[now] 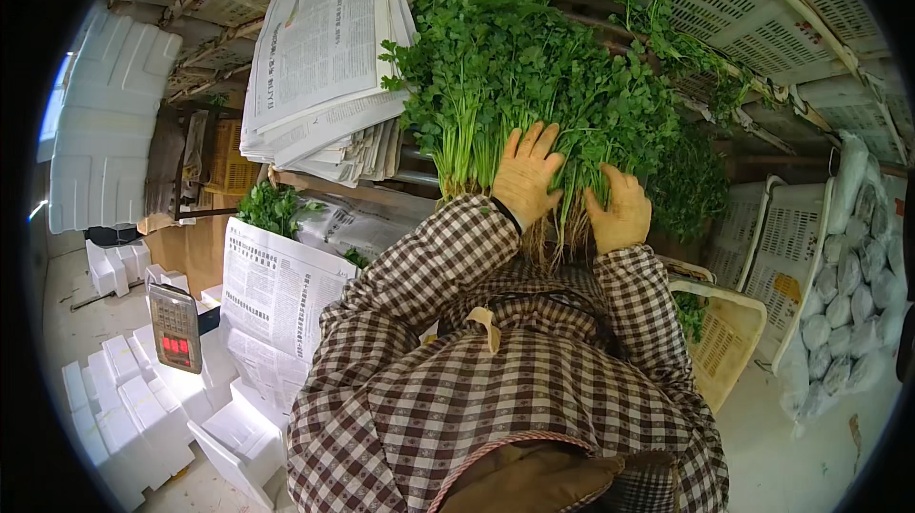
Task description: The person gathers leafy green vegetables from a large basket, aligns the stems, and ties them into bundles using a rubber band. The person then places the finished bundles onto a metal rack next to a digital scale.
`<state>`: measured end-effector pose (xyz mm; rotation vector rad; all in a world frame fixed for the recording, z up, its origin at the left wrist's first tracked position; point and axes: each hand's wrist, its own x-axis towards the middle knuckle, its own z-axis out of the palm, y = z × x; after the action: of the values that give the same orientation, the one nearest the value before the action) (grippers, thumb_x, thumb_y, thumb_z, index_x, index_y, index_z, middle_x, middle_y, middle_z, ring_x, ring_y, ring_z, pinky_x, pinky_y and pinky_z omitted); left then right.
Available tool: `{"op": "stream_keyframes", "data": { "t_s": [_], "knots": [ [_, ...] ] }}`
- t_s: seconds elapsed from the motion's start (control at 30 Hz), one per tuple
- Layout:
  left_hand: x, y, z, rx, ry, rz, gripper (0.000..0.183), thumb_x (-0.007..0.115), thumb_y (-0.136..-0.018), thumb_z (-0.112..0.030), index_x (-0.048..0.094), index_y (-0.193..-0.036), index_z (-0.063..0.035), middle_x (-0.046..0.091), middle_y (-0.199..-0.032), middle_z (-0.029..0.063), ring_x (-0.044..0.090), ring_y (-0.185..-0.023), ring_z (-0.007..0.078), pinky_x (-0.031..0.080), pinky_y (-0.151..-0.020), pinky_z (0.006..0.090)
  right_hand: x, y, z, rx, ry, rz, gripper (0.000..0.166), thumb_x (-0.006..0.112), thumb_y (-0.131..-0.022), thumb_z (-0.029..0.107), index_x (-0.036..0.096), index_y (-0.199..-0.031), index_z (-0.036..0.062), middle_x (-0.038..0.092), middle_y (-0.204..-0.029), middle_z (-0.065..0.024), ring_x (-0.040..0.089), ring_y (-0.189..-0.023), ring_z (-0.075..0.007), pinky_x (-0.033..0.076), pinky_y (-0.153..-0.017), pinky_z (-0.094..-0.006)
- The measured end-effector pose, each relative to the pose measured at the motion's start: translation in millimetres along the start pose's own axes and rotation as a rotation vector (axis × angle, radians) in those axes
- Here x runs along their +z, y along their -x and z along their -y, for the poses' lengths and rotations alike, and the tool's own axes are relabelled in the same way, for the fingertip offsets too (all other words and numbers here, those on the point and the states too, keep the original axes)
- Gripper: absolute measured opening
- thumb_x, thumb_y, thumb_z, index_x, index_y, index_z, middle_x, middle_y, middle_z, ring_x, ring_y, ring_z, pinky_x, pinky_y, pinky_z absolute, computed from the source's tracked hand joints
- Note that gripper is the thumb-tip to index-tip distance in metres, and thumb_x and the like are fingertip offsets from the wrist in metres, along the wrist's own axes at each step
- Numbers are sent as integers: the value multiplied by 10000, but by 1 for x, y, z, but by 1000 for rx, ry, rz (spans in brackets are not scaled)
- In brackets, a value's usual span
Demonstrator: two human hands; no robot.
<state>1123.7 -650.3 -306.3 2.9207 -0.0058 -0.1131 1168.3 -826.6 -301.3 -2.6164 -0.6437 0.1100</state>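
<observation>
A thick pile of fresh coriander [529, 69] lies in front of me, its leafy tops pointing away and its pale stems and brown roots [557, 234] towards my body. My left hand [527, 173] lies over the stems near the middle of the pile, back of the hand up and fingers apart. Just to its right, my right hand [620, 209] touches the stems at the near edge, thumb and fingers spread. Between the two hands, some stems and stringy roots hang down. Both my sleeves are checked cloth.
Stacked newspapers [329, 62] lie left of the pile. Below them are wrapped coriander [268, 209] and a newspaper sheet [279, 305]. A scale with a lit display [175, 330] and white foam boxes [136, 406] stand lower left. Plastic crates [772, 241] and a bagged bundle [847, 277] are right.
</observation>
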Motion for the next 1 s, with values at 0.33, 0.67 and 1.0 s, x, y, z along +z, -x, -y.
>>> {"op": "stream_keyframes", "data": {
  "t_s": [0.33, 0.67, 1.0],
  "knots": [
    [-3, 6, -8, 158, -51, -38, 519, 670, -815, -161, 479, -1295, -208, 244, -1511, 95, 199, -1403, 324, 184, -1153, 506, 9, 9, -13, 328, -276, 183, 776, 725, -777, 200, 328, -1439, 124, 599, -998, -130, 596, -739, -247, 504, -634, -356],
    [-10, -19, -49, 54, -152, 153, 282, 637, -847, -325, 698, -756, -65, 434, -1372, 138, 253, -1366, 343, 124, -1154, 536, 10, 8, -35, 549, -753, 211, 659, 617, -855, -9, 335, -1445, 71, 471, -789, -7, 367, -569, -70, 370, -509, -270],
    [21, -19, -37, 37, 5, 3, 236, 625, -834, -232, 709, -708, -51, 474, -1366, 110, 265, -1377, 319, 145, -1159, 503, 19, 14, -40, 350, -368, 275, 814, 774, -750, 212, 348, -1441, 145, 608, -1105, -144, 626, -911, -248, 517, -787, -352]
  ]
}}
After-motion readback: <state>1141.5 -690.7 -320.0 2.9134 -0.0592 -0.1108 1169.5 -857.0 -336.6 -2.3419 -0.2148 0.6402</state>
